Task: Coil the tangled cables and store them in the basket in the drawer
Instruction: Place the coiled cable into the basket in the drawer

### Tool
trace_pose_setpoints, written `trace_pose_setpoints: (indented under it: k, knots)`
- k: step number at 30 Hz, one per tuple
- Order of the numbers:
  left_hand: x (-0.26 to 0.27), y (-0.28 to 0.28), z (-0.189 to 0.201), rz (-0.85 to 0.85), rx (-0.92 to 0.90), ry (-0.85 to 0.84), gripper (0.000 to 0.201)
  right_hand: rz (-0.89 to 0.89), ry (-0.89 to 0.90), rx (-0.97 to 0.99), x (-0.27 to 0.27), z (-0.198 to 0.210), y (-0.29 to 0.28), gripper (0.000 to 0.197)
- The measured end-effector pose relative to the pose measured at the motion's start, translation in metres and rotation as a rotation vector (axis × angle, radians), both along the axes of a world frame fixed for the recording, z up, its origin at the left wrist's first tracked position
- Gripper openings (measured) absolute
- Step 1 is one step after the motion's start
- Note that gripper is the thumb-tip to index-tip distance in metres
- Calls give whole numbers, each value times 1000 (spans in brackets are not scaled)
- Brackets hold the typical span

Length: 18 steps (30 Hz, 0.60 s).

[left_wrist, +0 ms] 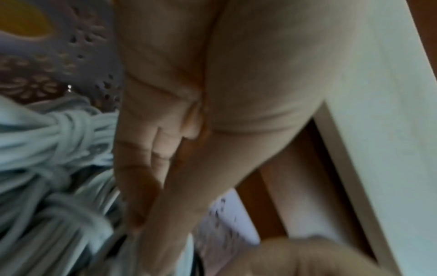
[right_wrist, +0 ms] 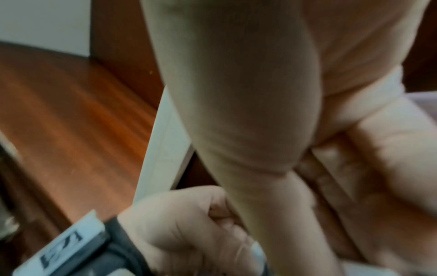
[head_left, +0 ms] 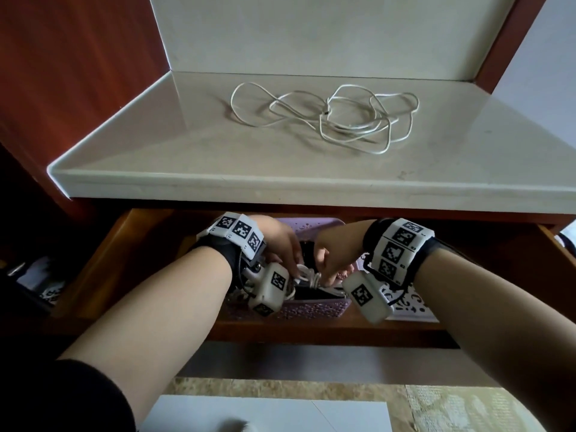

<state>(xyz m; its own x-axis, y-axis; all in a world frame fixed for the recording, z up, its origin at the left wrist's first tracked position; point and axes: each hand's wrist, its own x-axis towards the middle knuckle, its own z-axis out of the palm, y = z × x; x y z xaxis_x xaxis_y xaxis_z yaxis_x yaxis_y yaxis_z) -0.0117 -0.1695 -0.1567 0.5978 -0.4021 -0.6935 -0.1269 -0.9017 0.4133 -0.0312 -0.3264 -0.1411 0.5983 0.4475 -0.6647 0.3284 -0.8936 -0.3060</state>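
Note:
A loose tangled white cable (head_left: 327, 116) lies on the pale countertop (head_left: 187, 157). Below it the wooden drawer (head_left: 146, 244) stands open with a purple perforated basket (head_left: 299, 310) inside. Both hands are down in the basket. My left hand (head_left: 283, 244) and right hand (head_left: 330, 254) meet over a coiled white cable (head_left: 307, 275), each pinching it with fingertips. In the left wrist view, wrapped white coils (left_wrist: 52, 138) lie beside my fingers (left_wrist: 141, 168), against the basket wall (left_wrist: 80, 44). In the right wrist view my right fingers (right_wrist: 378, 149) curl inward; the cable is hidden there.
A white patterned basket (head_left: 408, 304) sits to the right of the purple one in the drawer. The countertop's front edge (head_left: 280, 188) overhangs the drawer just above my wrists. A white sheet (head_left: 265, 413) lies low in front of me.

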Motion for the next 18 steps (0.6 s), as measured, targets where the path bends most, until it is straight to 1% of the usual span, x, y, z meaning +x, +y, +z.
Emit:
trace_pose_setpoints:
  k: [2,4,7,9,12,13,15,16,18]
  knots:
    - [6,17,4,115,-95,-33,13,-121,-7,156,3,-2,1,11]
    - [9,35,4,184,-125,-123,16,-262,5,256,4,-6,10,27]
    - [9,48,0,231,-117,-156,25,-391,32,304,0,-14,27,20]
    - [9,51,-1,226,-139,-161,29,-506,16,343,3,-23,35,18]
    - [8,58,3,208,-217,-101,34,-681,39,390,7,-34,42,13]
    - [9,62,6,179,-191,-102,34,-732,50,412,6,-36,44,12]
    - [11,70,13,104,-50,-148,32,-827,94,486,6,-38,46,10]
    - [10,74,18,65,20,-183,31,-853,118,515,6,-37,47,10]
    - [9,78,23,13,78,-217,29,-865,163,541,6,-37,52,9]
